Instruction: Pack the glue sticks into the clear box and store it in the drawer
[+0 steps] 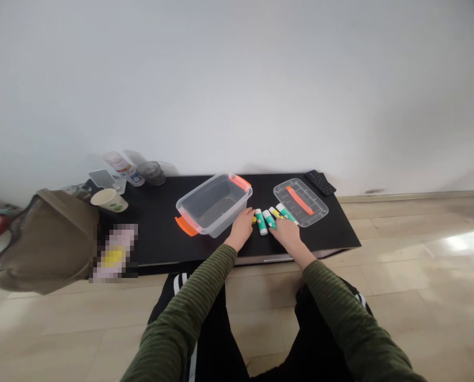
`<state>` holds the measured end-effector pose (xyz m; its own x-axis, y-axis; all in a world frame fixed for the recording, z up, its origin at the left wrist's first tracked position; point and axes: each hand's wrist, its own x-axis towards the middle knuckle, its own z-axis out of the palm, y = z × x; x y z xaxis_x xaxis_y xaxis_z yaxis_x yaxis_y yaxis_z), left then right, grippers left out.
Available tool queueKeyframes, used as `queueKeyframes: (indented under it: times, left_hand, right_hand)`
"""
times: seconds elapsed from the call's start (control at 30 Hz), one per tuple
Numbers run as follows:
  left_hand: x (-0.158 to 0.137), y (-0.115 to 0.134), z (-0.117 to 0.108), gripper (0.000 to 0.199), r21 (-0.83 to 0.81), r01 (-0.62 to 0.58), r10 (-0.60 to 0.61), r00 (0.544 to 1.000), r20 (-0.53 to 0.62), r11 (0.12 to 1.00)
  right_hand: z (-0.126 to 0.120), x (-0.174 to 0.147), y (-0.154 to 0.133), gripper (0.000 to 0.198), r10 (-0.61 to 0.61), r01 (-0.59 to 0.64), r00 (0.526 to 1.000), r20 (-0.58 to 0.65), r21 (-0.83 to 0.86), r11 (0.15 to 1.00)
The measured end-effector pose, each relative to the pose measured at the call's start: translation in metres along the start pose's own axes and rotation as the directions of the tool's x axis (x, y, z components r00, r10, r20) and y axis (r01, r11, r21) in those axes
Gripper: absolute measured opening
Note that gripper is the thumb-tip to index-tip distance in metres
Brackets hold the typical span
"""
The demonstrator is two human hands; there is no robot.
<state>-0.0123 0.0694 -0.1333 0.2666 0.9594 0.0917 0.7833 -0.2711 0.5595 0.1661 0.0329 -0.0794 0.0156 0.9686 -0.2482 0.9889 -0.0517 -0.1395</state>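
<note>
Several glue sticks lie side by side on the black cabinet top, among them a green and white glue stick (261, 223) and a yellow one (275, 213). At the left end of the row, my left hand (241, 230) curls over a yellow-ended glue stick (254, 219), most of which is hidden. The fingers of my right hand (287, 234) are bent onto a second green and white glue stick (268, 217), covering its lower part. Just left of the sticks stands an uncovered clear plastic box (216, 204) with orange latches. Its clear lid (318, 209) with an orange handle lies to the right.
A black remote-like object (320, 182) lies by the wall at the right. On the left are a paper cup (110, 200), a spray can (124, 168), a dark glass (151, 173), a white tray-like object (103, 179) and a brown bag (49, 241). The cabinet top (161, 241) ends before my knees.
</note>
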Motion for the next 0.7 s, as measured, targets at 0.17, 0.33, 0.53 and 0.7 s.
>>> queueKeyframes:
  times: [0.17, 0.33, 0.53, 0.7]
  left_hand:
    - [-0.008, 0.009, -0.013, 0.042, 0.190, 0.084, -0.091, 0.995, 0.031, 0.978]
    - [-0.015, 0.018, -0.024, 0.031, 0.315, 0.118, -0.140, 0.989, 0.048, 0.942]
    - [-0.018, 0.028, -0.035, 0.024, 0.282, 0.139, -0.151, 0.988, 0.021, 0.949]
    - [-0.020, 0.023, -0.041, 0.020, 0.063, 0.152, -0.152, 0.988, 0.006, 0.986]
  right_hand:
    - [-0.005, -0.001, -0.005, 0.029, -0.016, 0.016, 0.999, -0.051, 0.009, 1.000]
    - [-0.001, -0.006, -0.017, 0.031, -0.133, 0.135, 0.983, -0.129, 0.007, 0.991]
    - [0.009, -0.009, -0.033, 0.040, -0.086, 0.082, 0.995, -0.042, -0.087, 0.993]
    - [0.012, -0.005, -0.036, 0.039, -0.035, 0.033, 0.999, -0.038, -0.060, 0.998]
